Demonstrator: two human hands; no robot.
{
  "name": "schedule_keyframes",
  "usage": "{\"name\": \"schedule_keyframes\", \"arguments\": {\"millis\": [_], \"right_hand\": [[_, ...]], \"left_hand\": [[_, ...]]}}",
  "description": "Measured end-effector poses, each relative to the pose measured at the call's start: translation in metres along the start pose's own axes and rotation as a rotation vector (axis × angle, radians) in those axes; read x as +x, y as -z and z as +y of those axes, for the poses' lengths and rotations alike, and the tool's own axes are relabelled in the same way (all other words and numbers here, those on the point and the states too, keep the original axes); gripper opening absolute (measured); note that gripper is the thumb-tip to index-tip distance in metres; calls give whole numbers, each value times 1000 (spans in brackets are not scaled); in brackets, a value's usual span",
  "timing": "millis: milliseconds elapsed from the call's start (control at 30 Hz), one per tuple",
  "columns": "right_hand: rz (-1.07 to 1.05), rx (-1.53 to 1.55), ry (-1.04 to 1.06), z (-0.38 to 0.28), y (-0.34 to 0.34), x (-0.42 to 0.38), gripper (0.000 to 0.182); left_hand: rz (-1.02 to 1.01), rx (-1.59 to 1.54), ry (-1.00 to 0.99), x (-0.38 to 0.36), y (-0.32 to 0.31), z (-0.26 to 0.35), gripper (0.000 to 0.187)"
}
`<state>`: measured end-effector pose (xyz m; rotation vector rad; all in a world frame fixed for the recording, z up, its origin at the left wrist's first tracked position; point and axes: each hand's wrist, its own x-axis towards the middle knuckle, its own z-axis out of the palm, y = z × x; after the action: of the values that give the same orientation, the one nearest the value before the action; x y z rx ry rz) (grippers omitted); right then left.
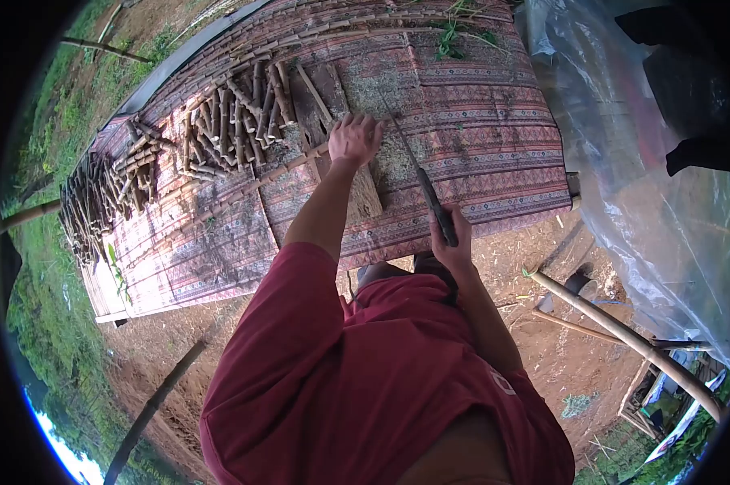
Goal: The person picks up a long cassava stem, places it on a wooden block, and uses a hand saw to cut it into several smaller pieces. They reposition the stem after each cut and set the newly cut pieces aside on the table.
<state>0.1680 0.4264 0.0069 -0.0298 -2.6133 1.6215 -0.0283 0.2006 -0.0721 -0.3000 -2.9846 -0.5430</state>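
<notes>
My left hand (355, 139) is closed over the end of a long brown woody stem (294, 160), pressing it down on a wooden board (365, 194). The stem stretches off to the left across the cloth. In my right hand (454, 238) is a hand saw (429, 190), gripped by its dark handle. Its thin blade points away from me, to the right of my left hand and apart from it. Pale sawdust lies on the cloth around the blade. Beyond the board rests a pile of short cut stems (239, 117).
A patterned red cloth (494, 162) covers the table. More cut stems (90, 202) are heaped at its left end, and long stems (316, 32) lie along the far edge. Clear plastic sheeting (623, 210) hangs at right. A wooden pole (623, 331) slants near the ground there.
</notes>
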Motion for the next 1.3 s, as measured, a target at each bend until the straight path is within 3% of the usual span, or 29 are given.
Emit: {"name": "schedule_keyframes", "arguments": {"millis": [300, 400, 567, 733, 933, 1133, 1300], "right_hand": [[-46, -38, -94, -4, -6, -5, 19], [7, -42, 49, 1, -14, -4, 20], [58, -56, 49, 1, -32, 2, 20], [71, -15, -7, -4, -39, 15, 27], [84, -36, -26, -10, -19, -34, 37], [27, -33, -106, -5, -24, -7, 33], [37, 91, -24, 14, -36, 6, 29]], "left_hand": [[-22, 20, 31, 2, 2, 3, 33], [-24, 23, 36, 3, 2, 5, 34], [-48, 62, 12, 4, 4, 3, 39], [-16, 43, 9, 6, 4, 2, 40], [27, 40, 1, 3, -3, 0, 36], [-18, 44, 2, 0, -3, 0, 37], [48, 53, -4, 0, -4, -1, 33]]}}
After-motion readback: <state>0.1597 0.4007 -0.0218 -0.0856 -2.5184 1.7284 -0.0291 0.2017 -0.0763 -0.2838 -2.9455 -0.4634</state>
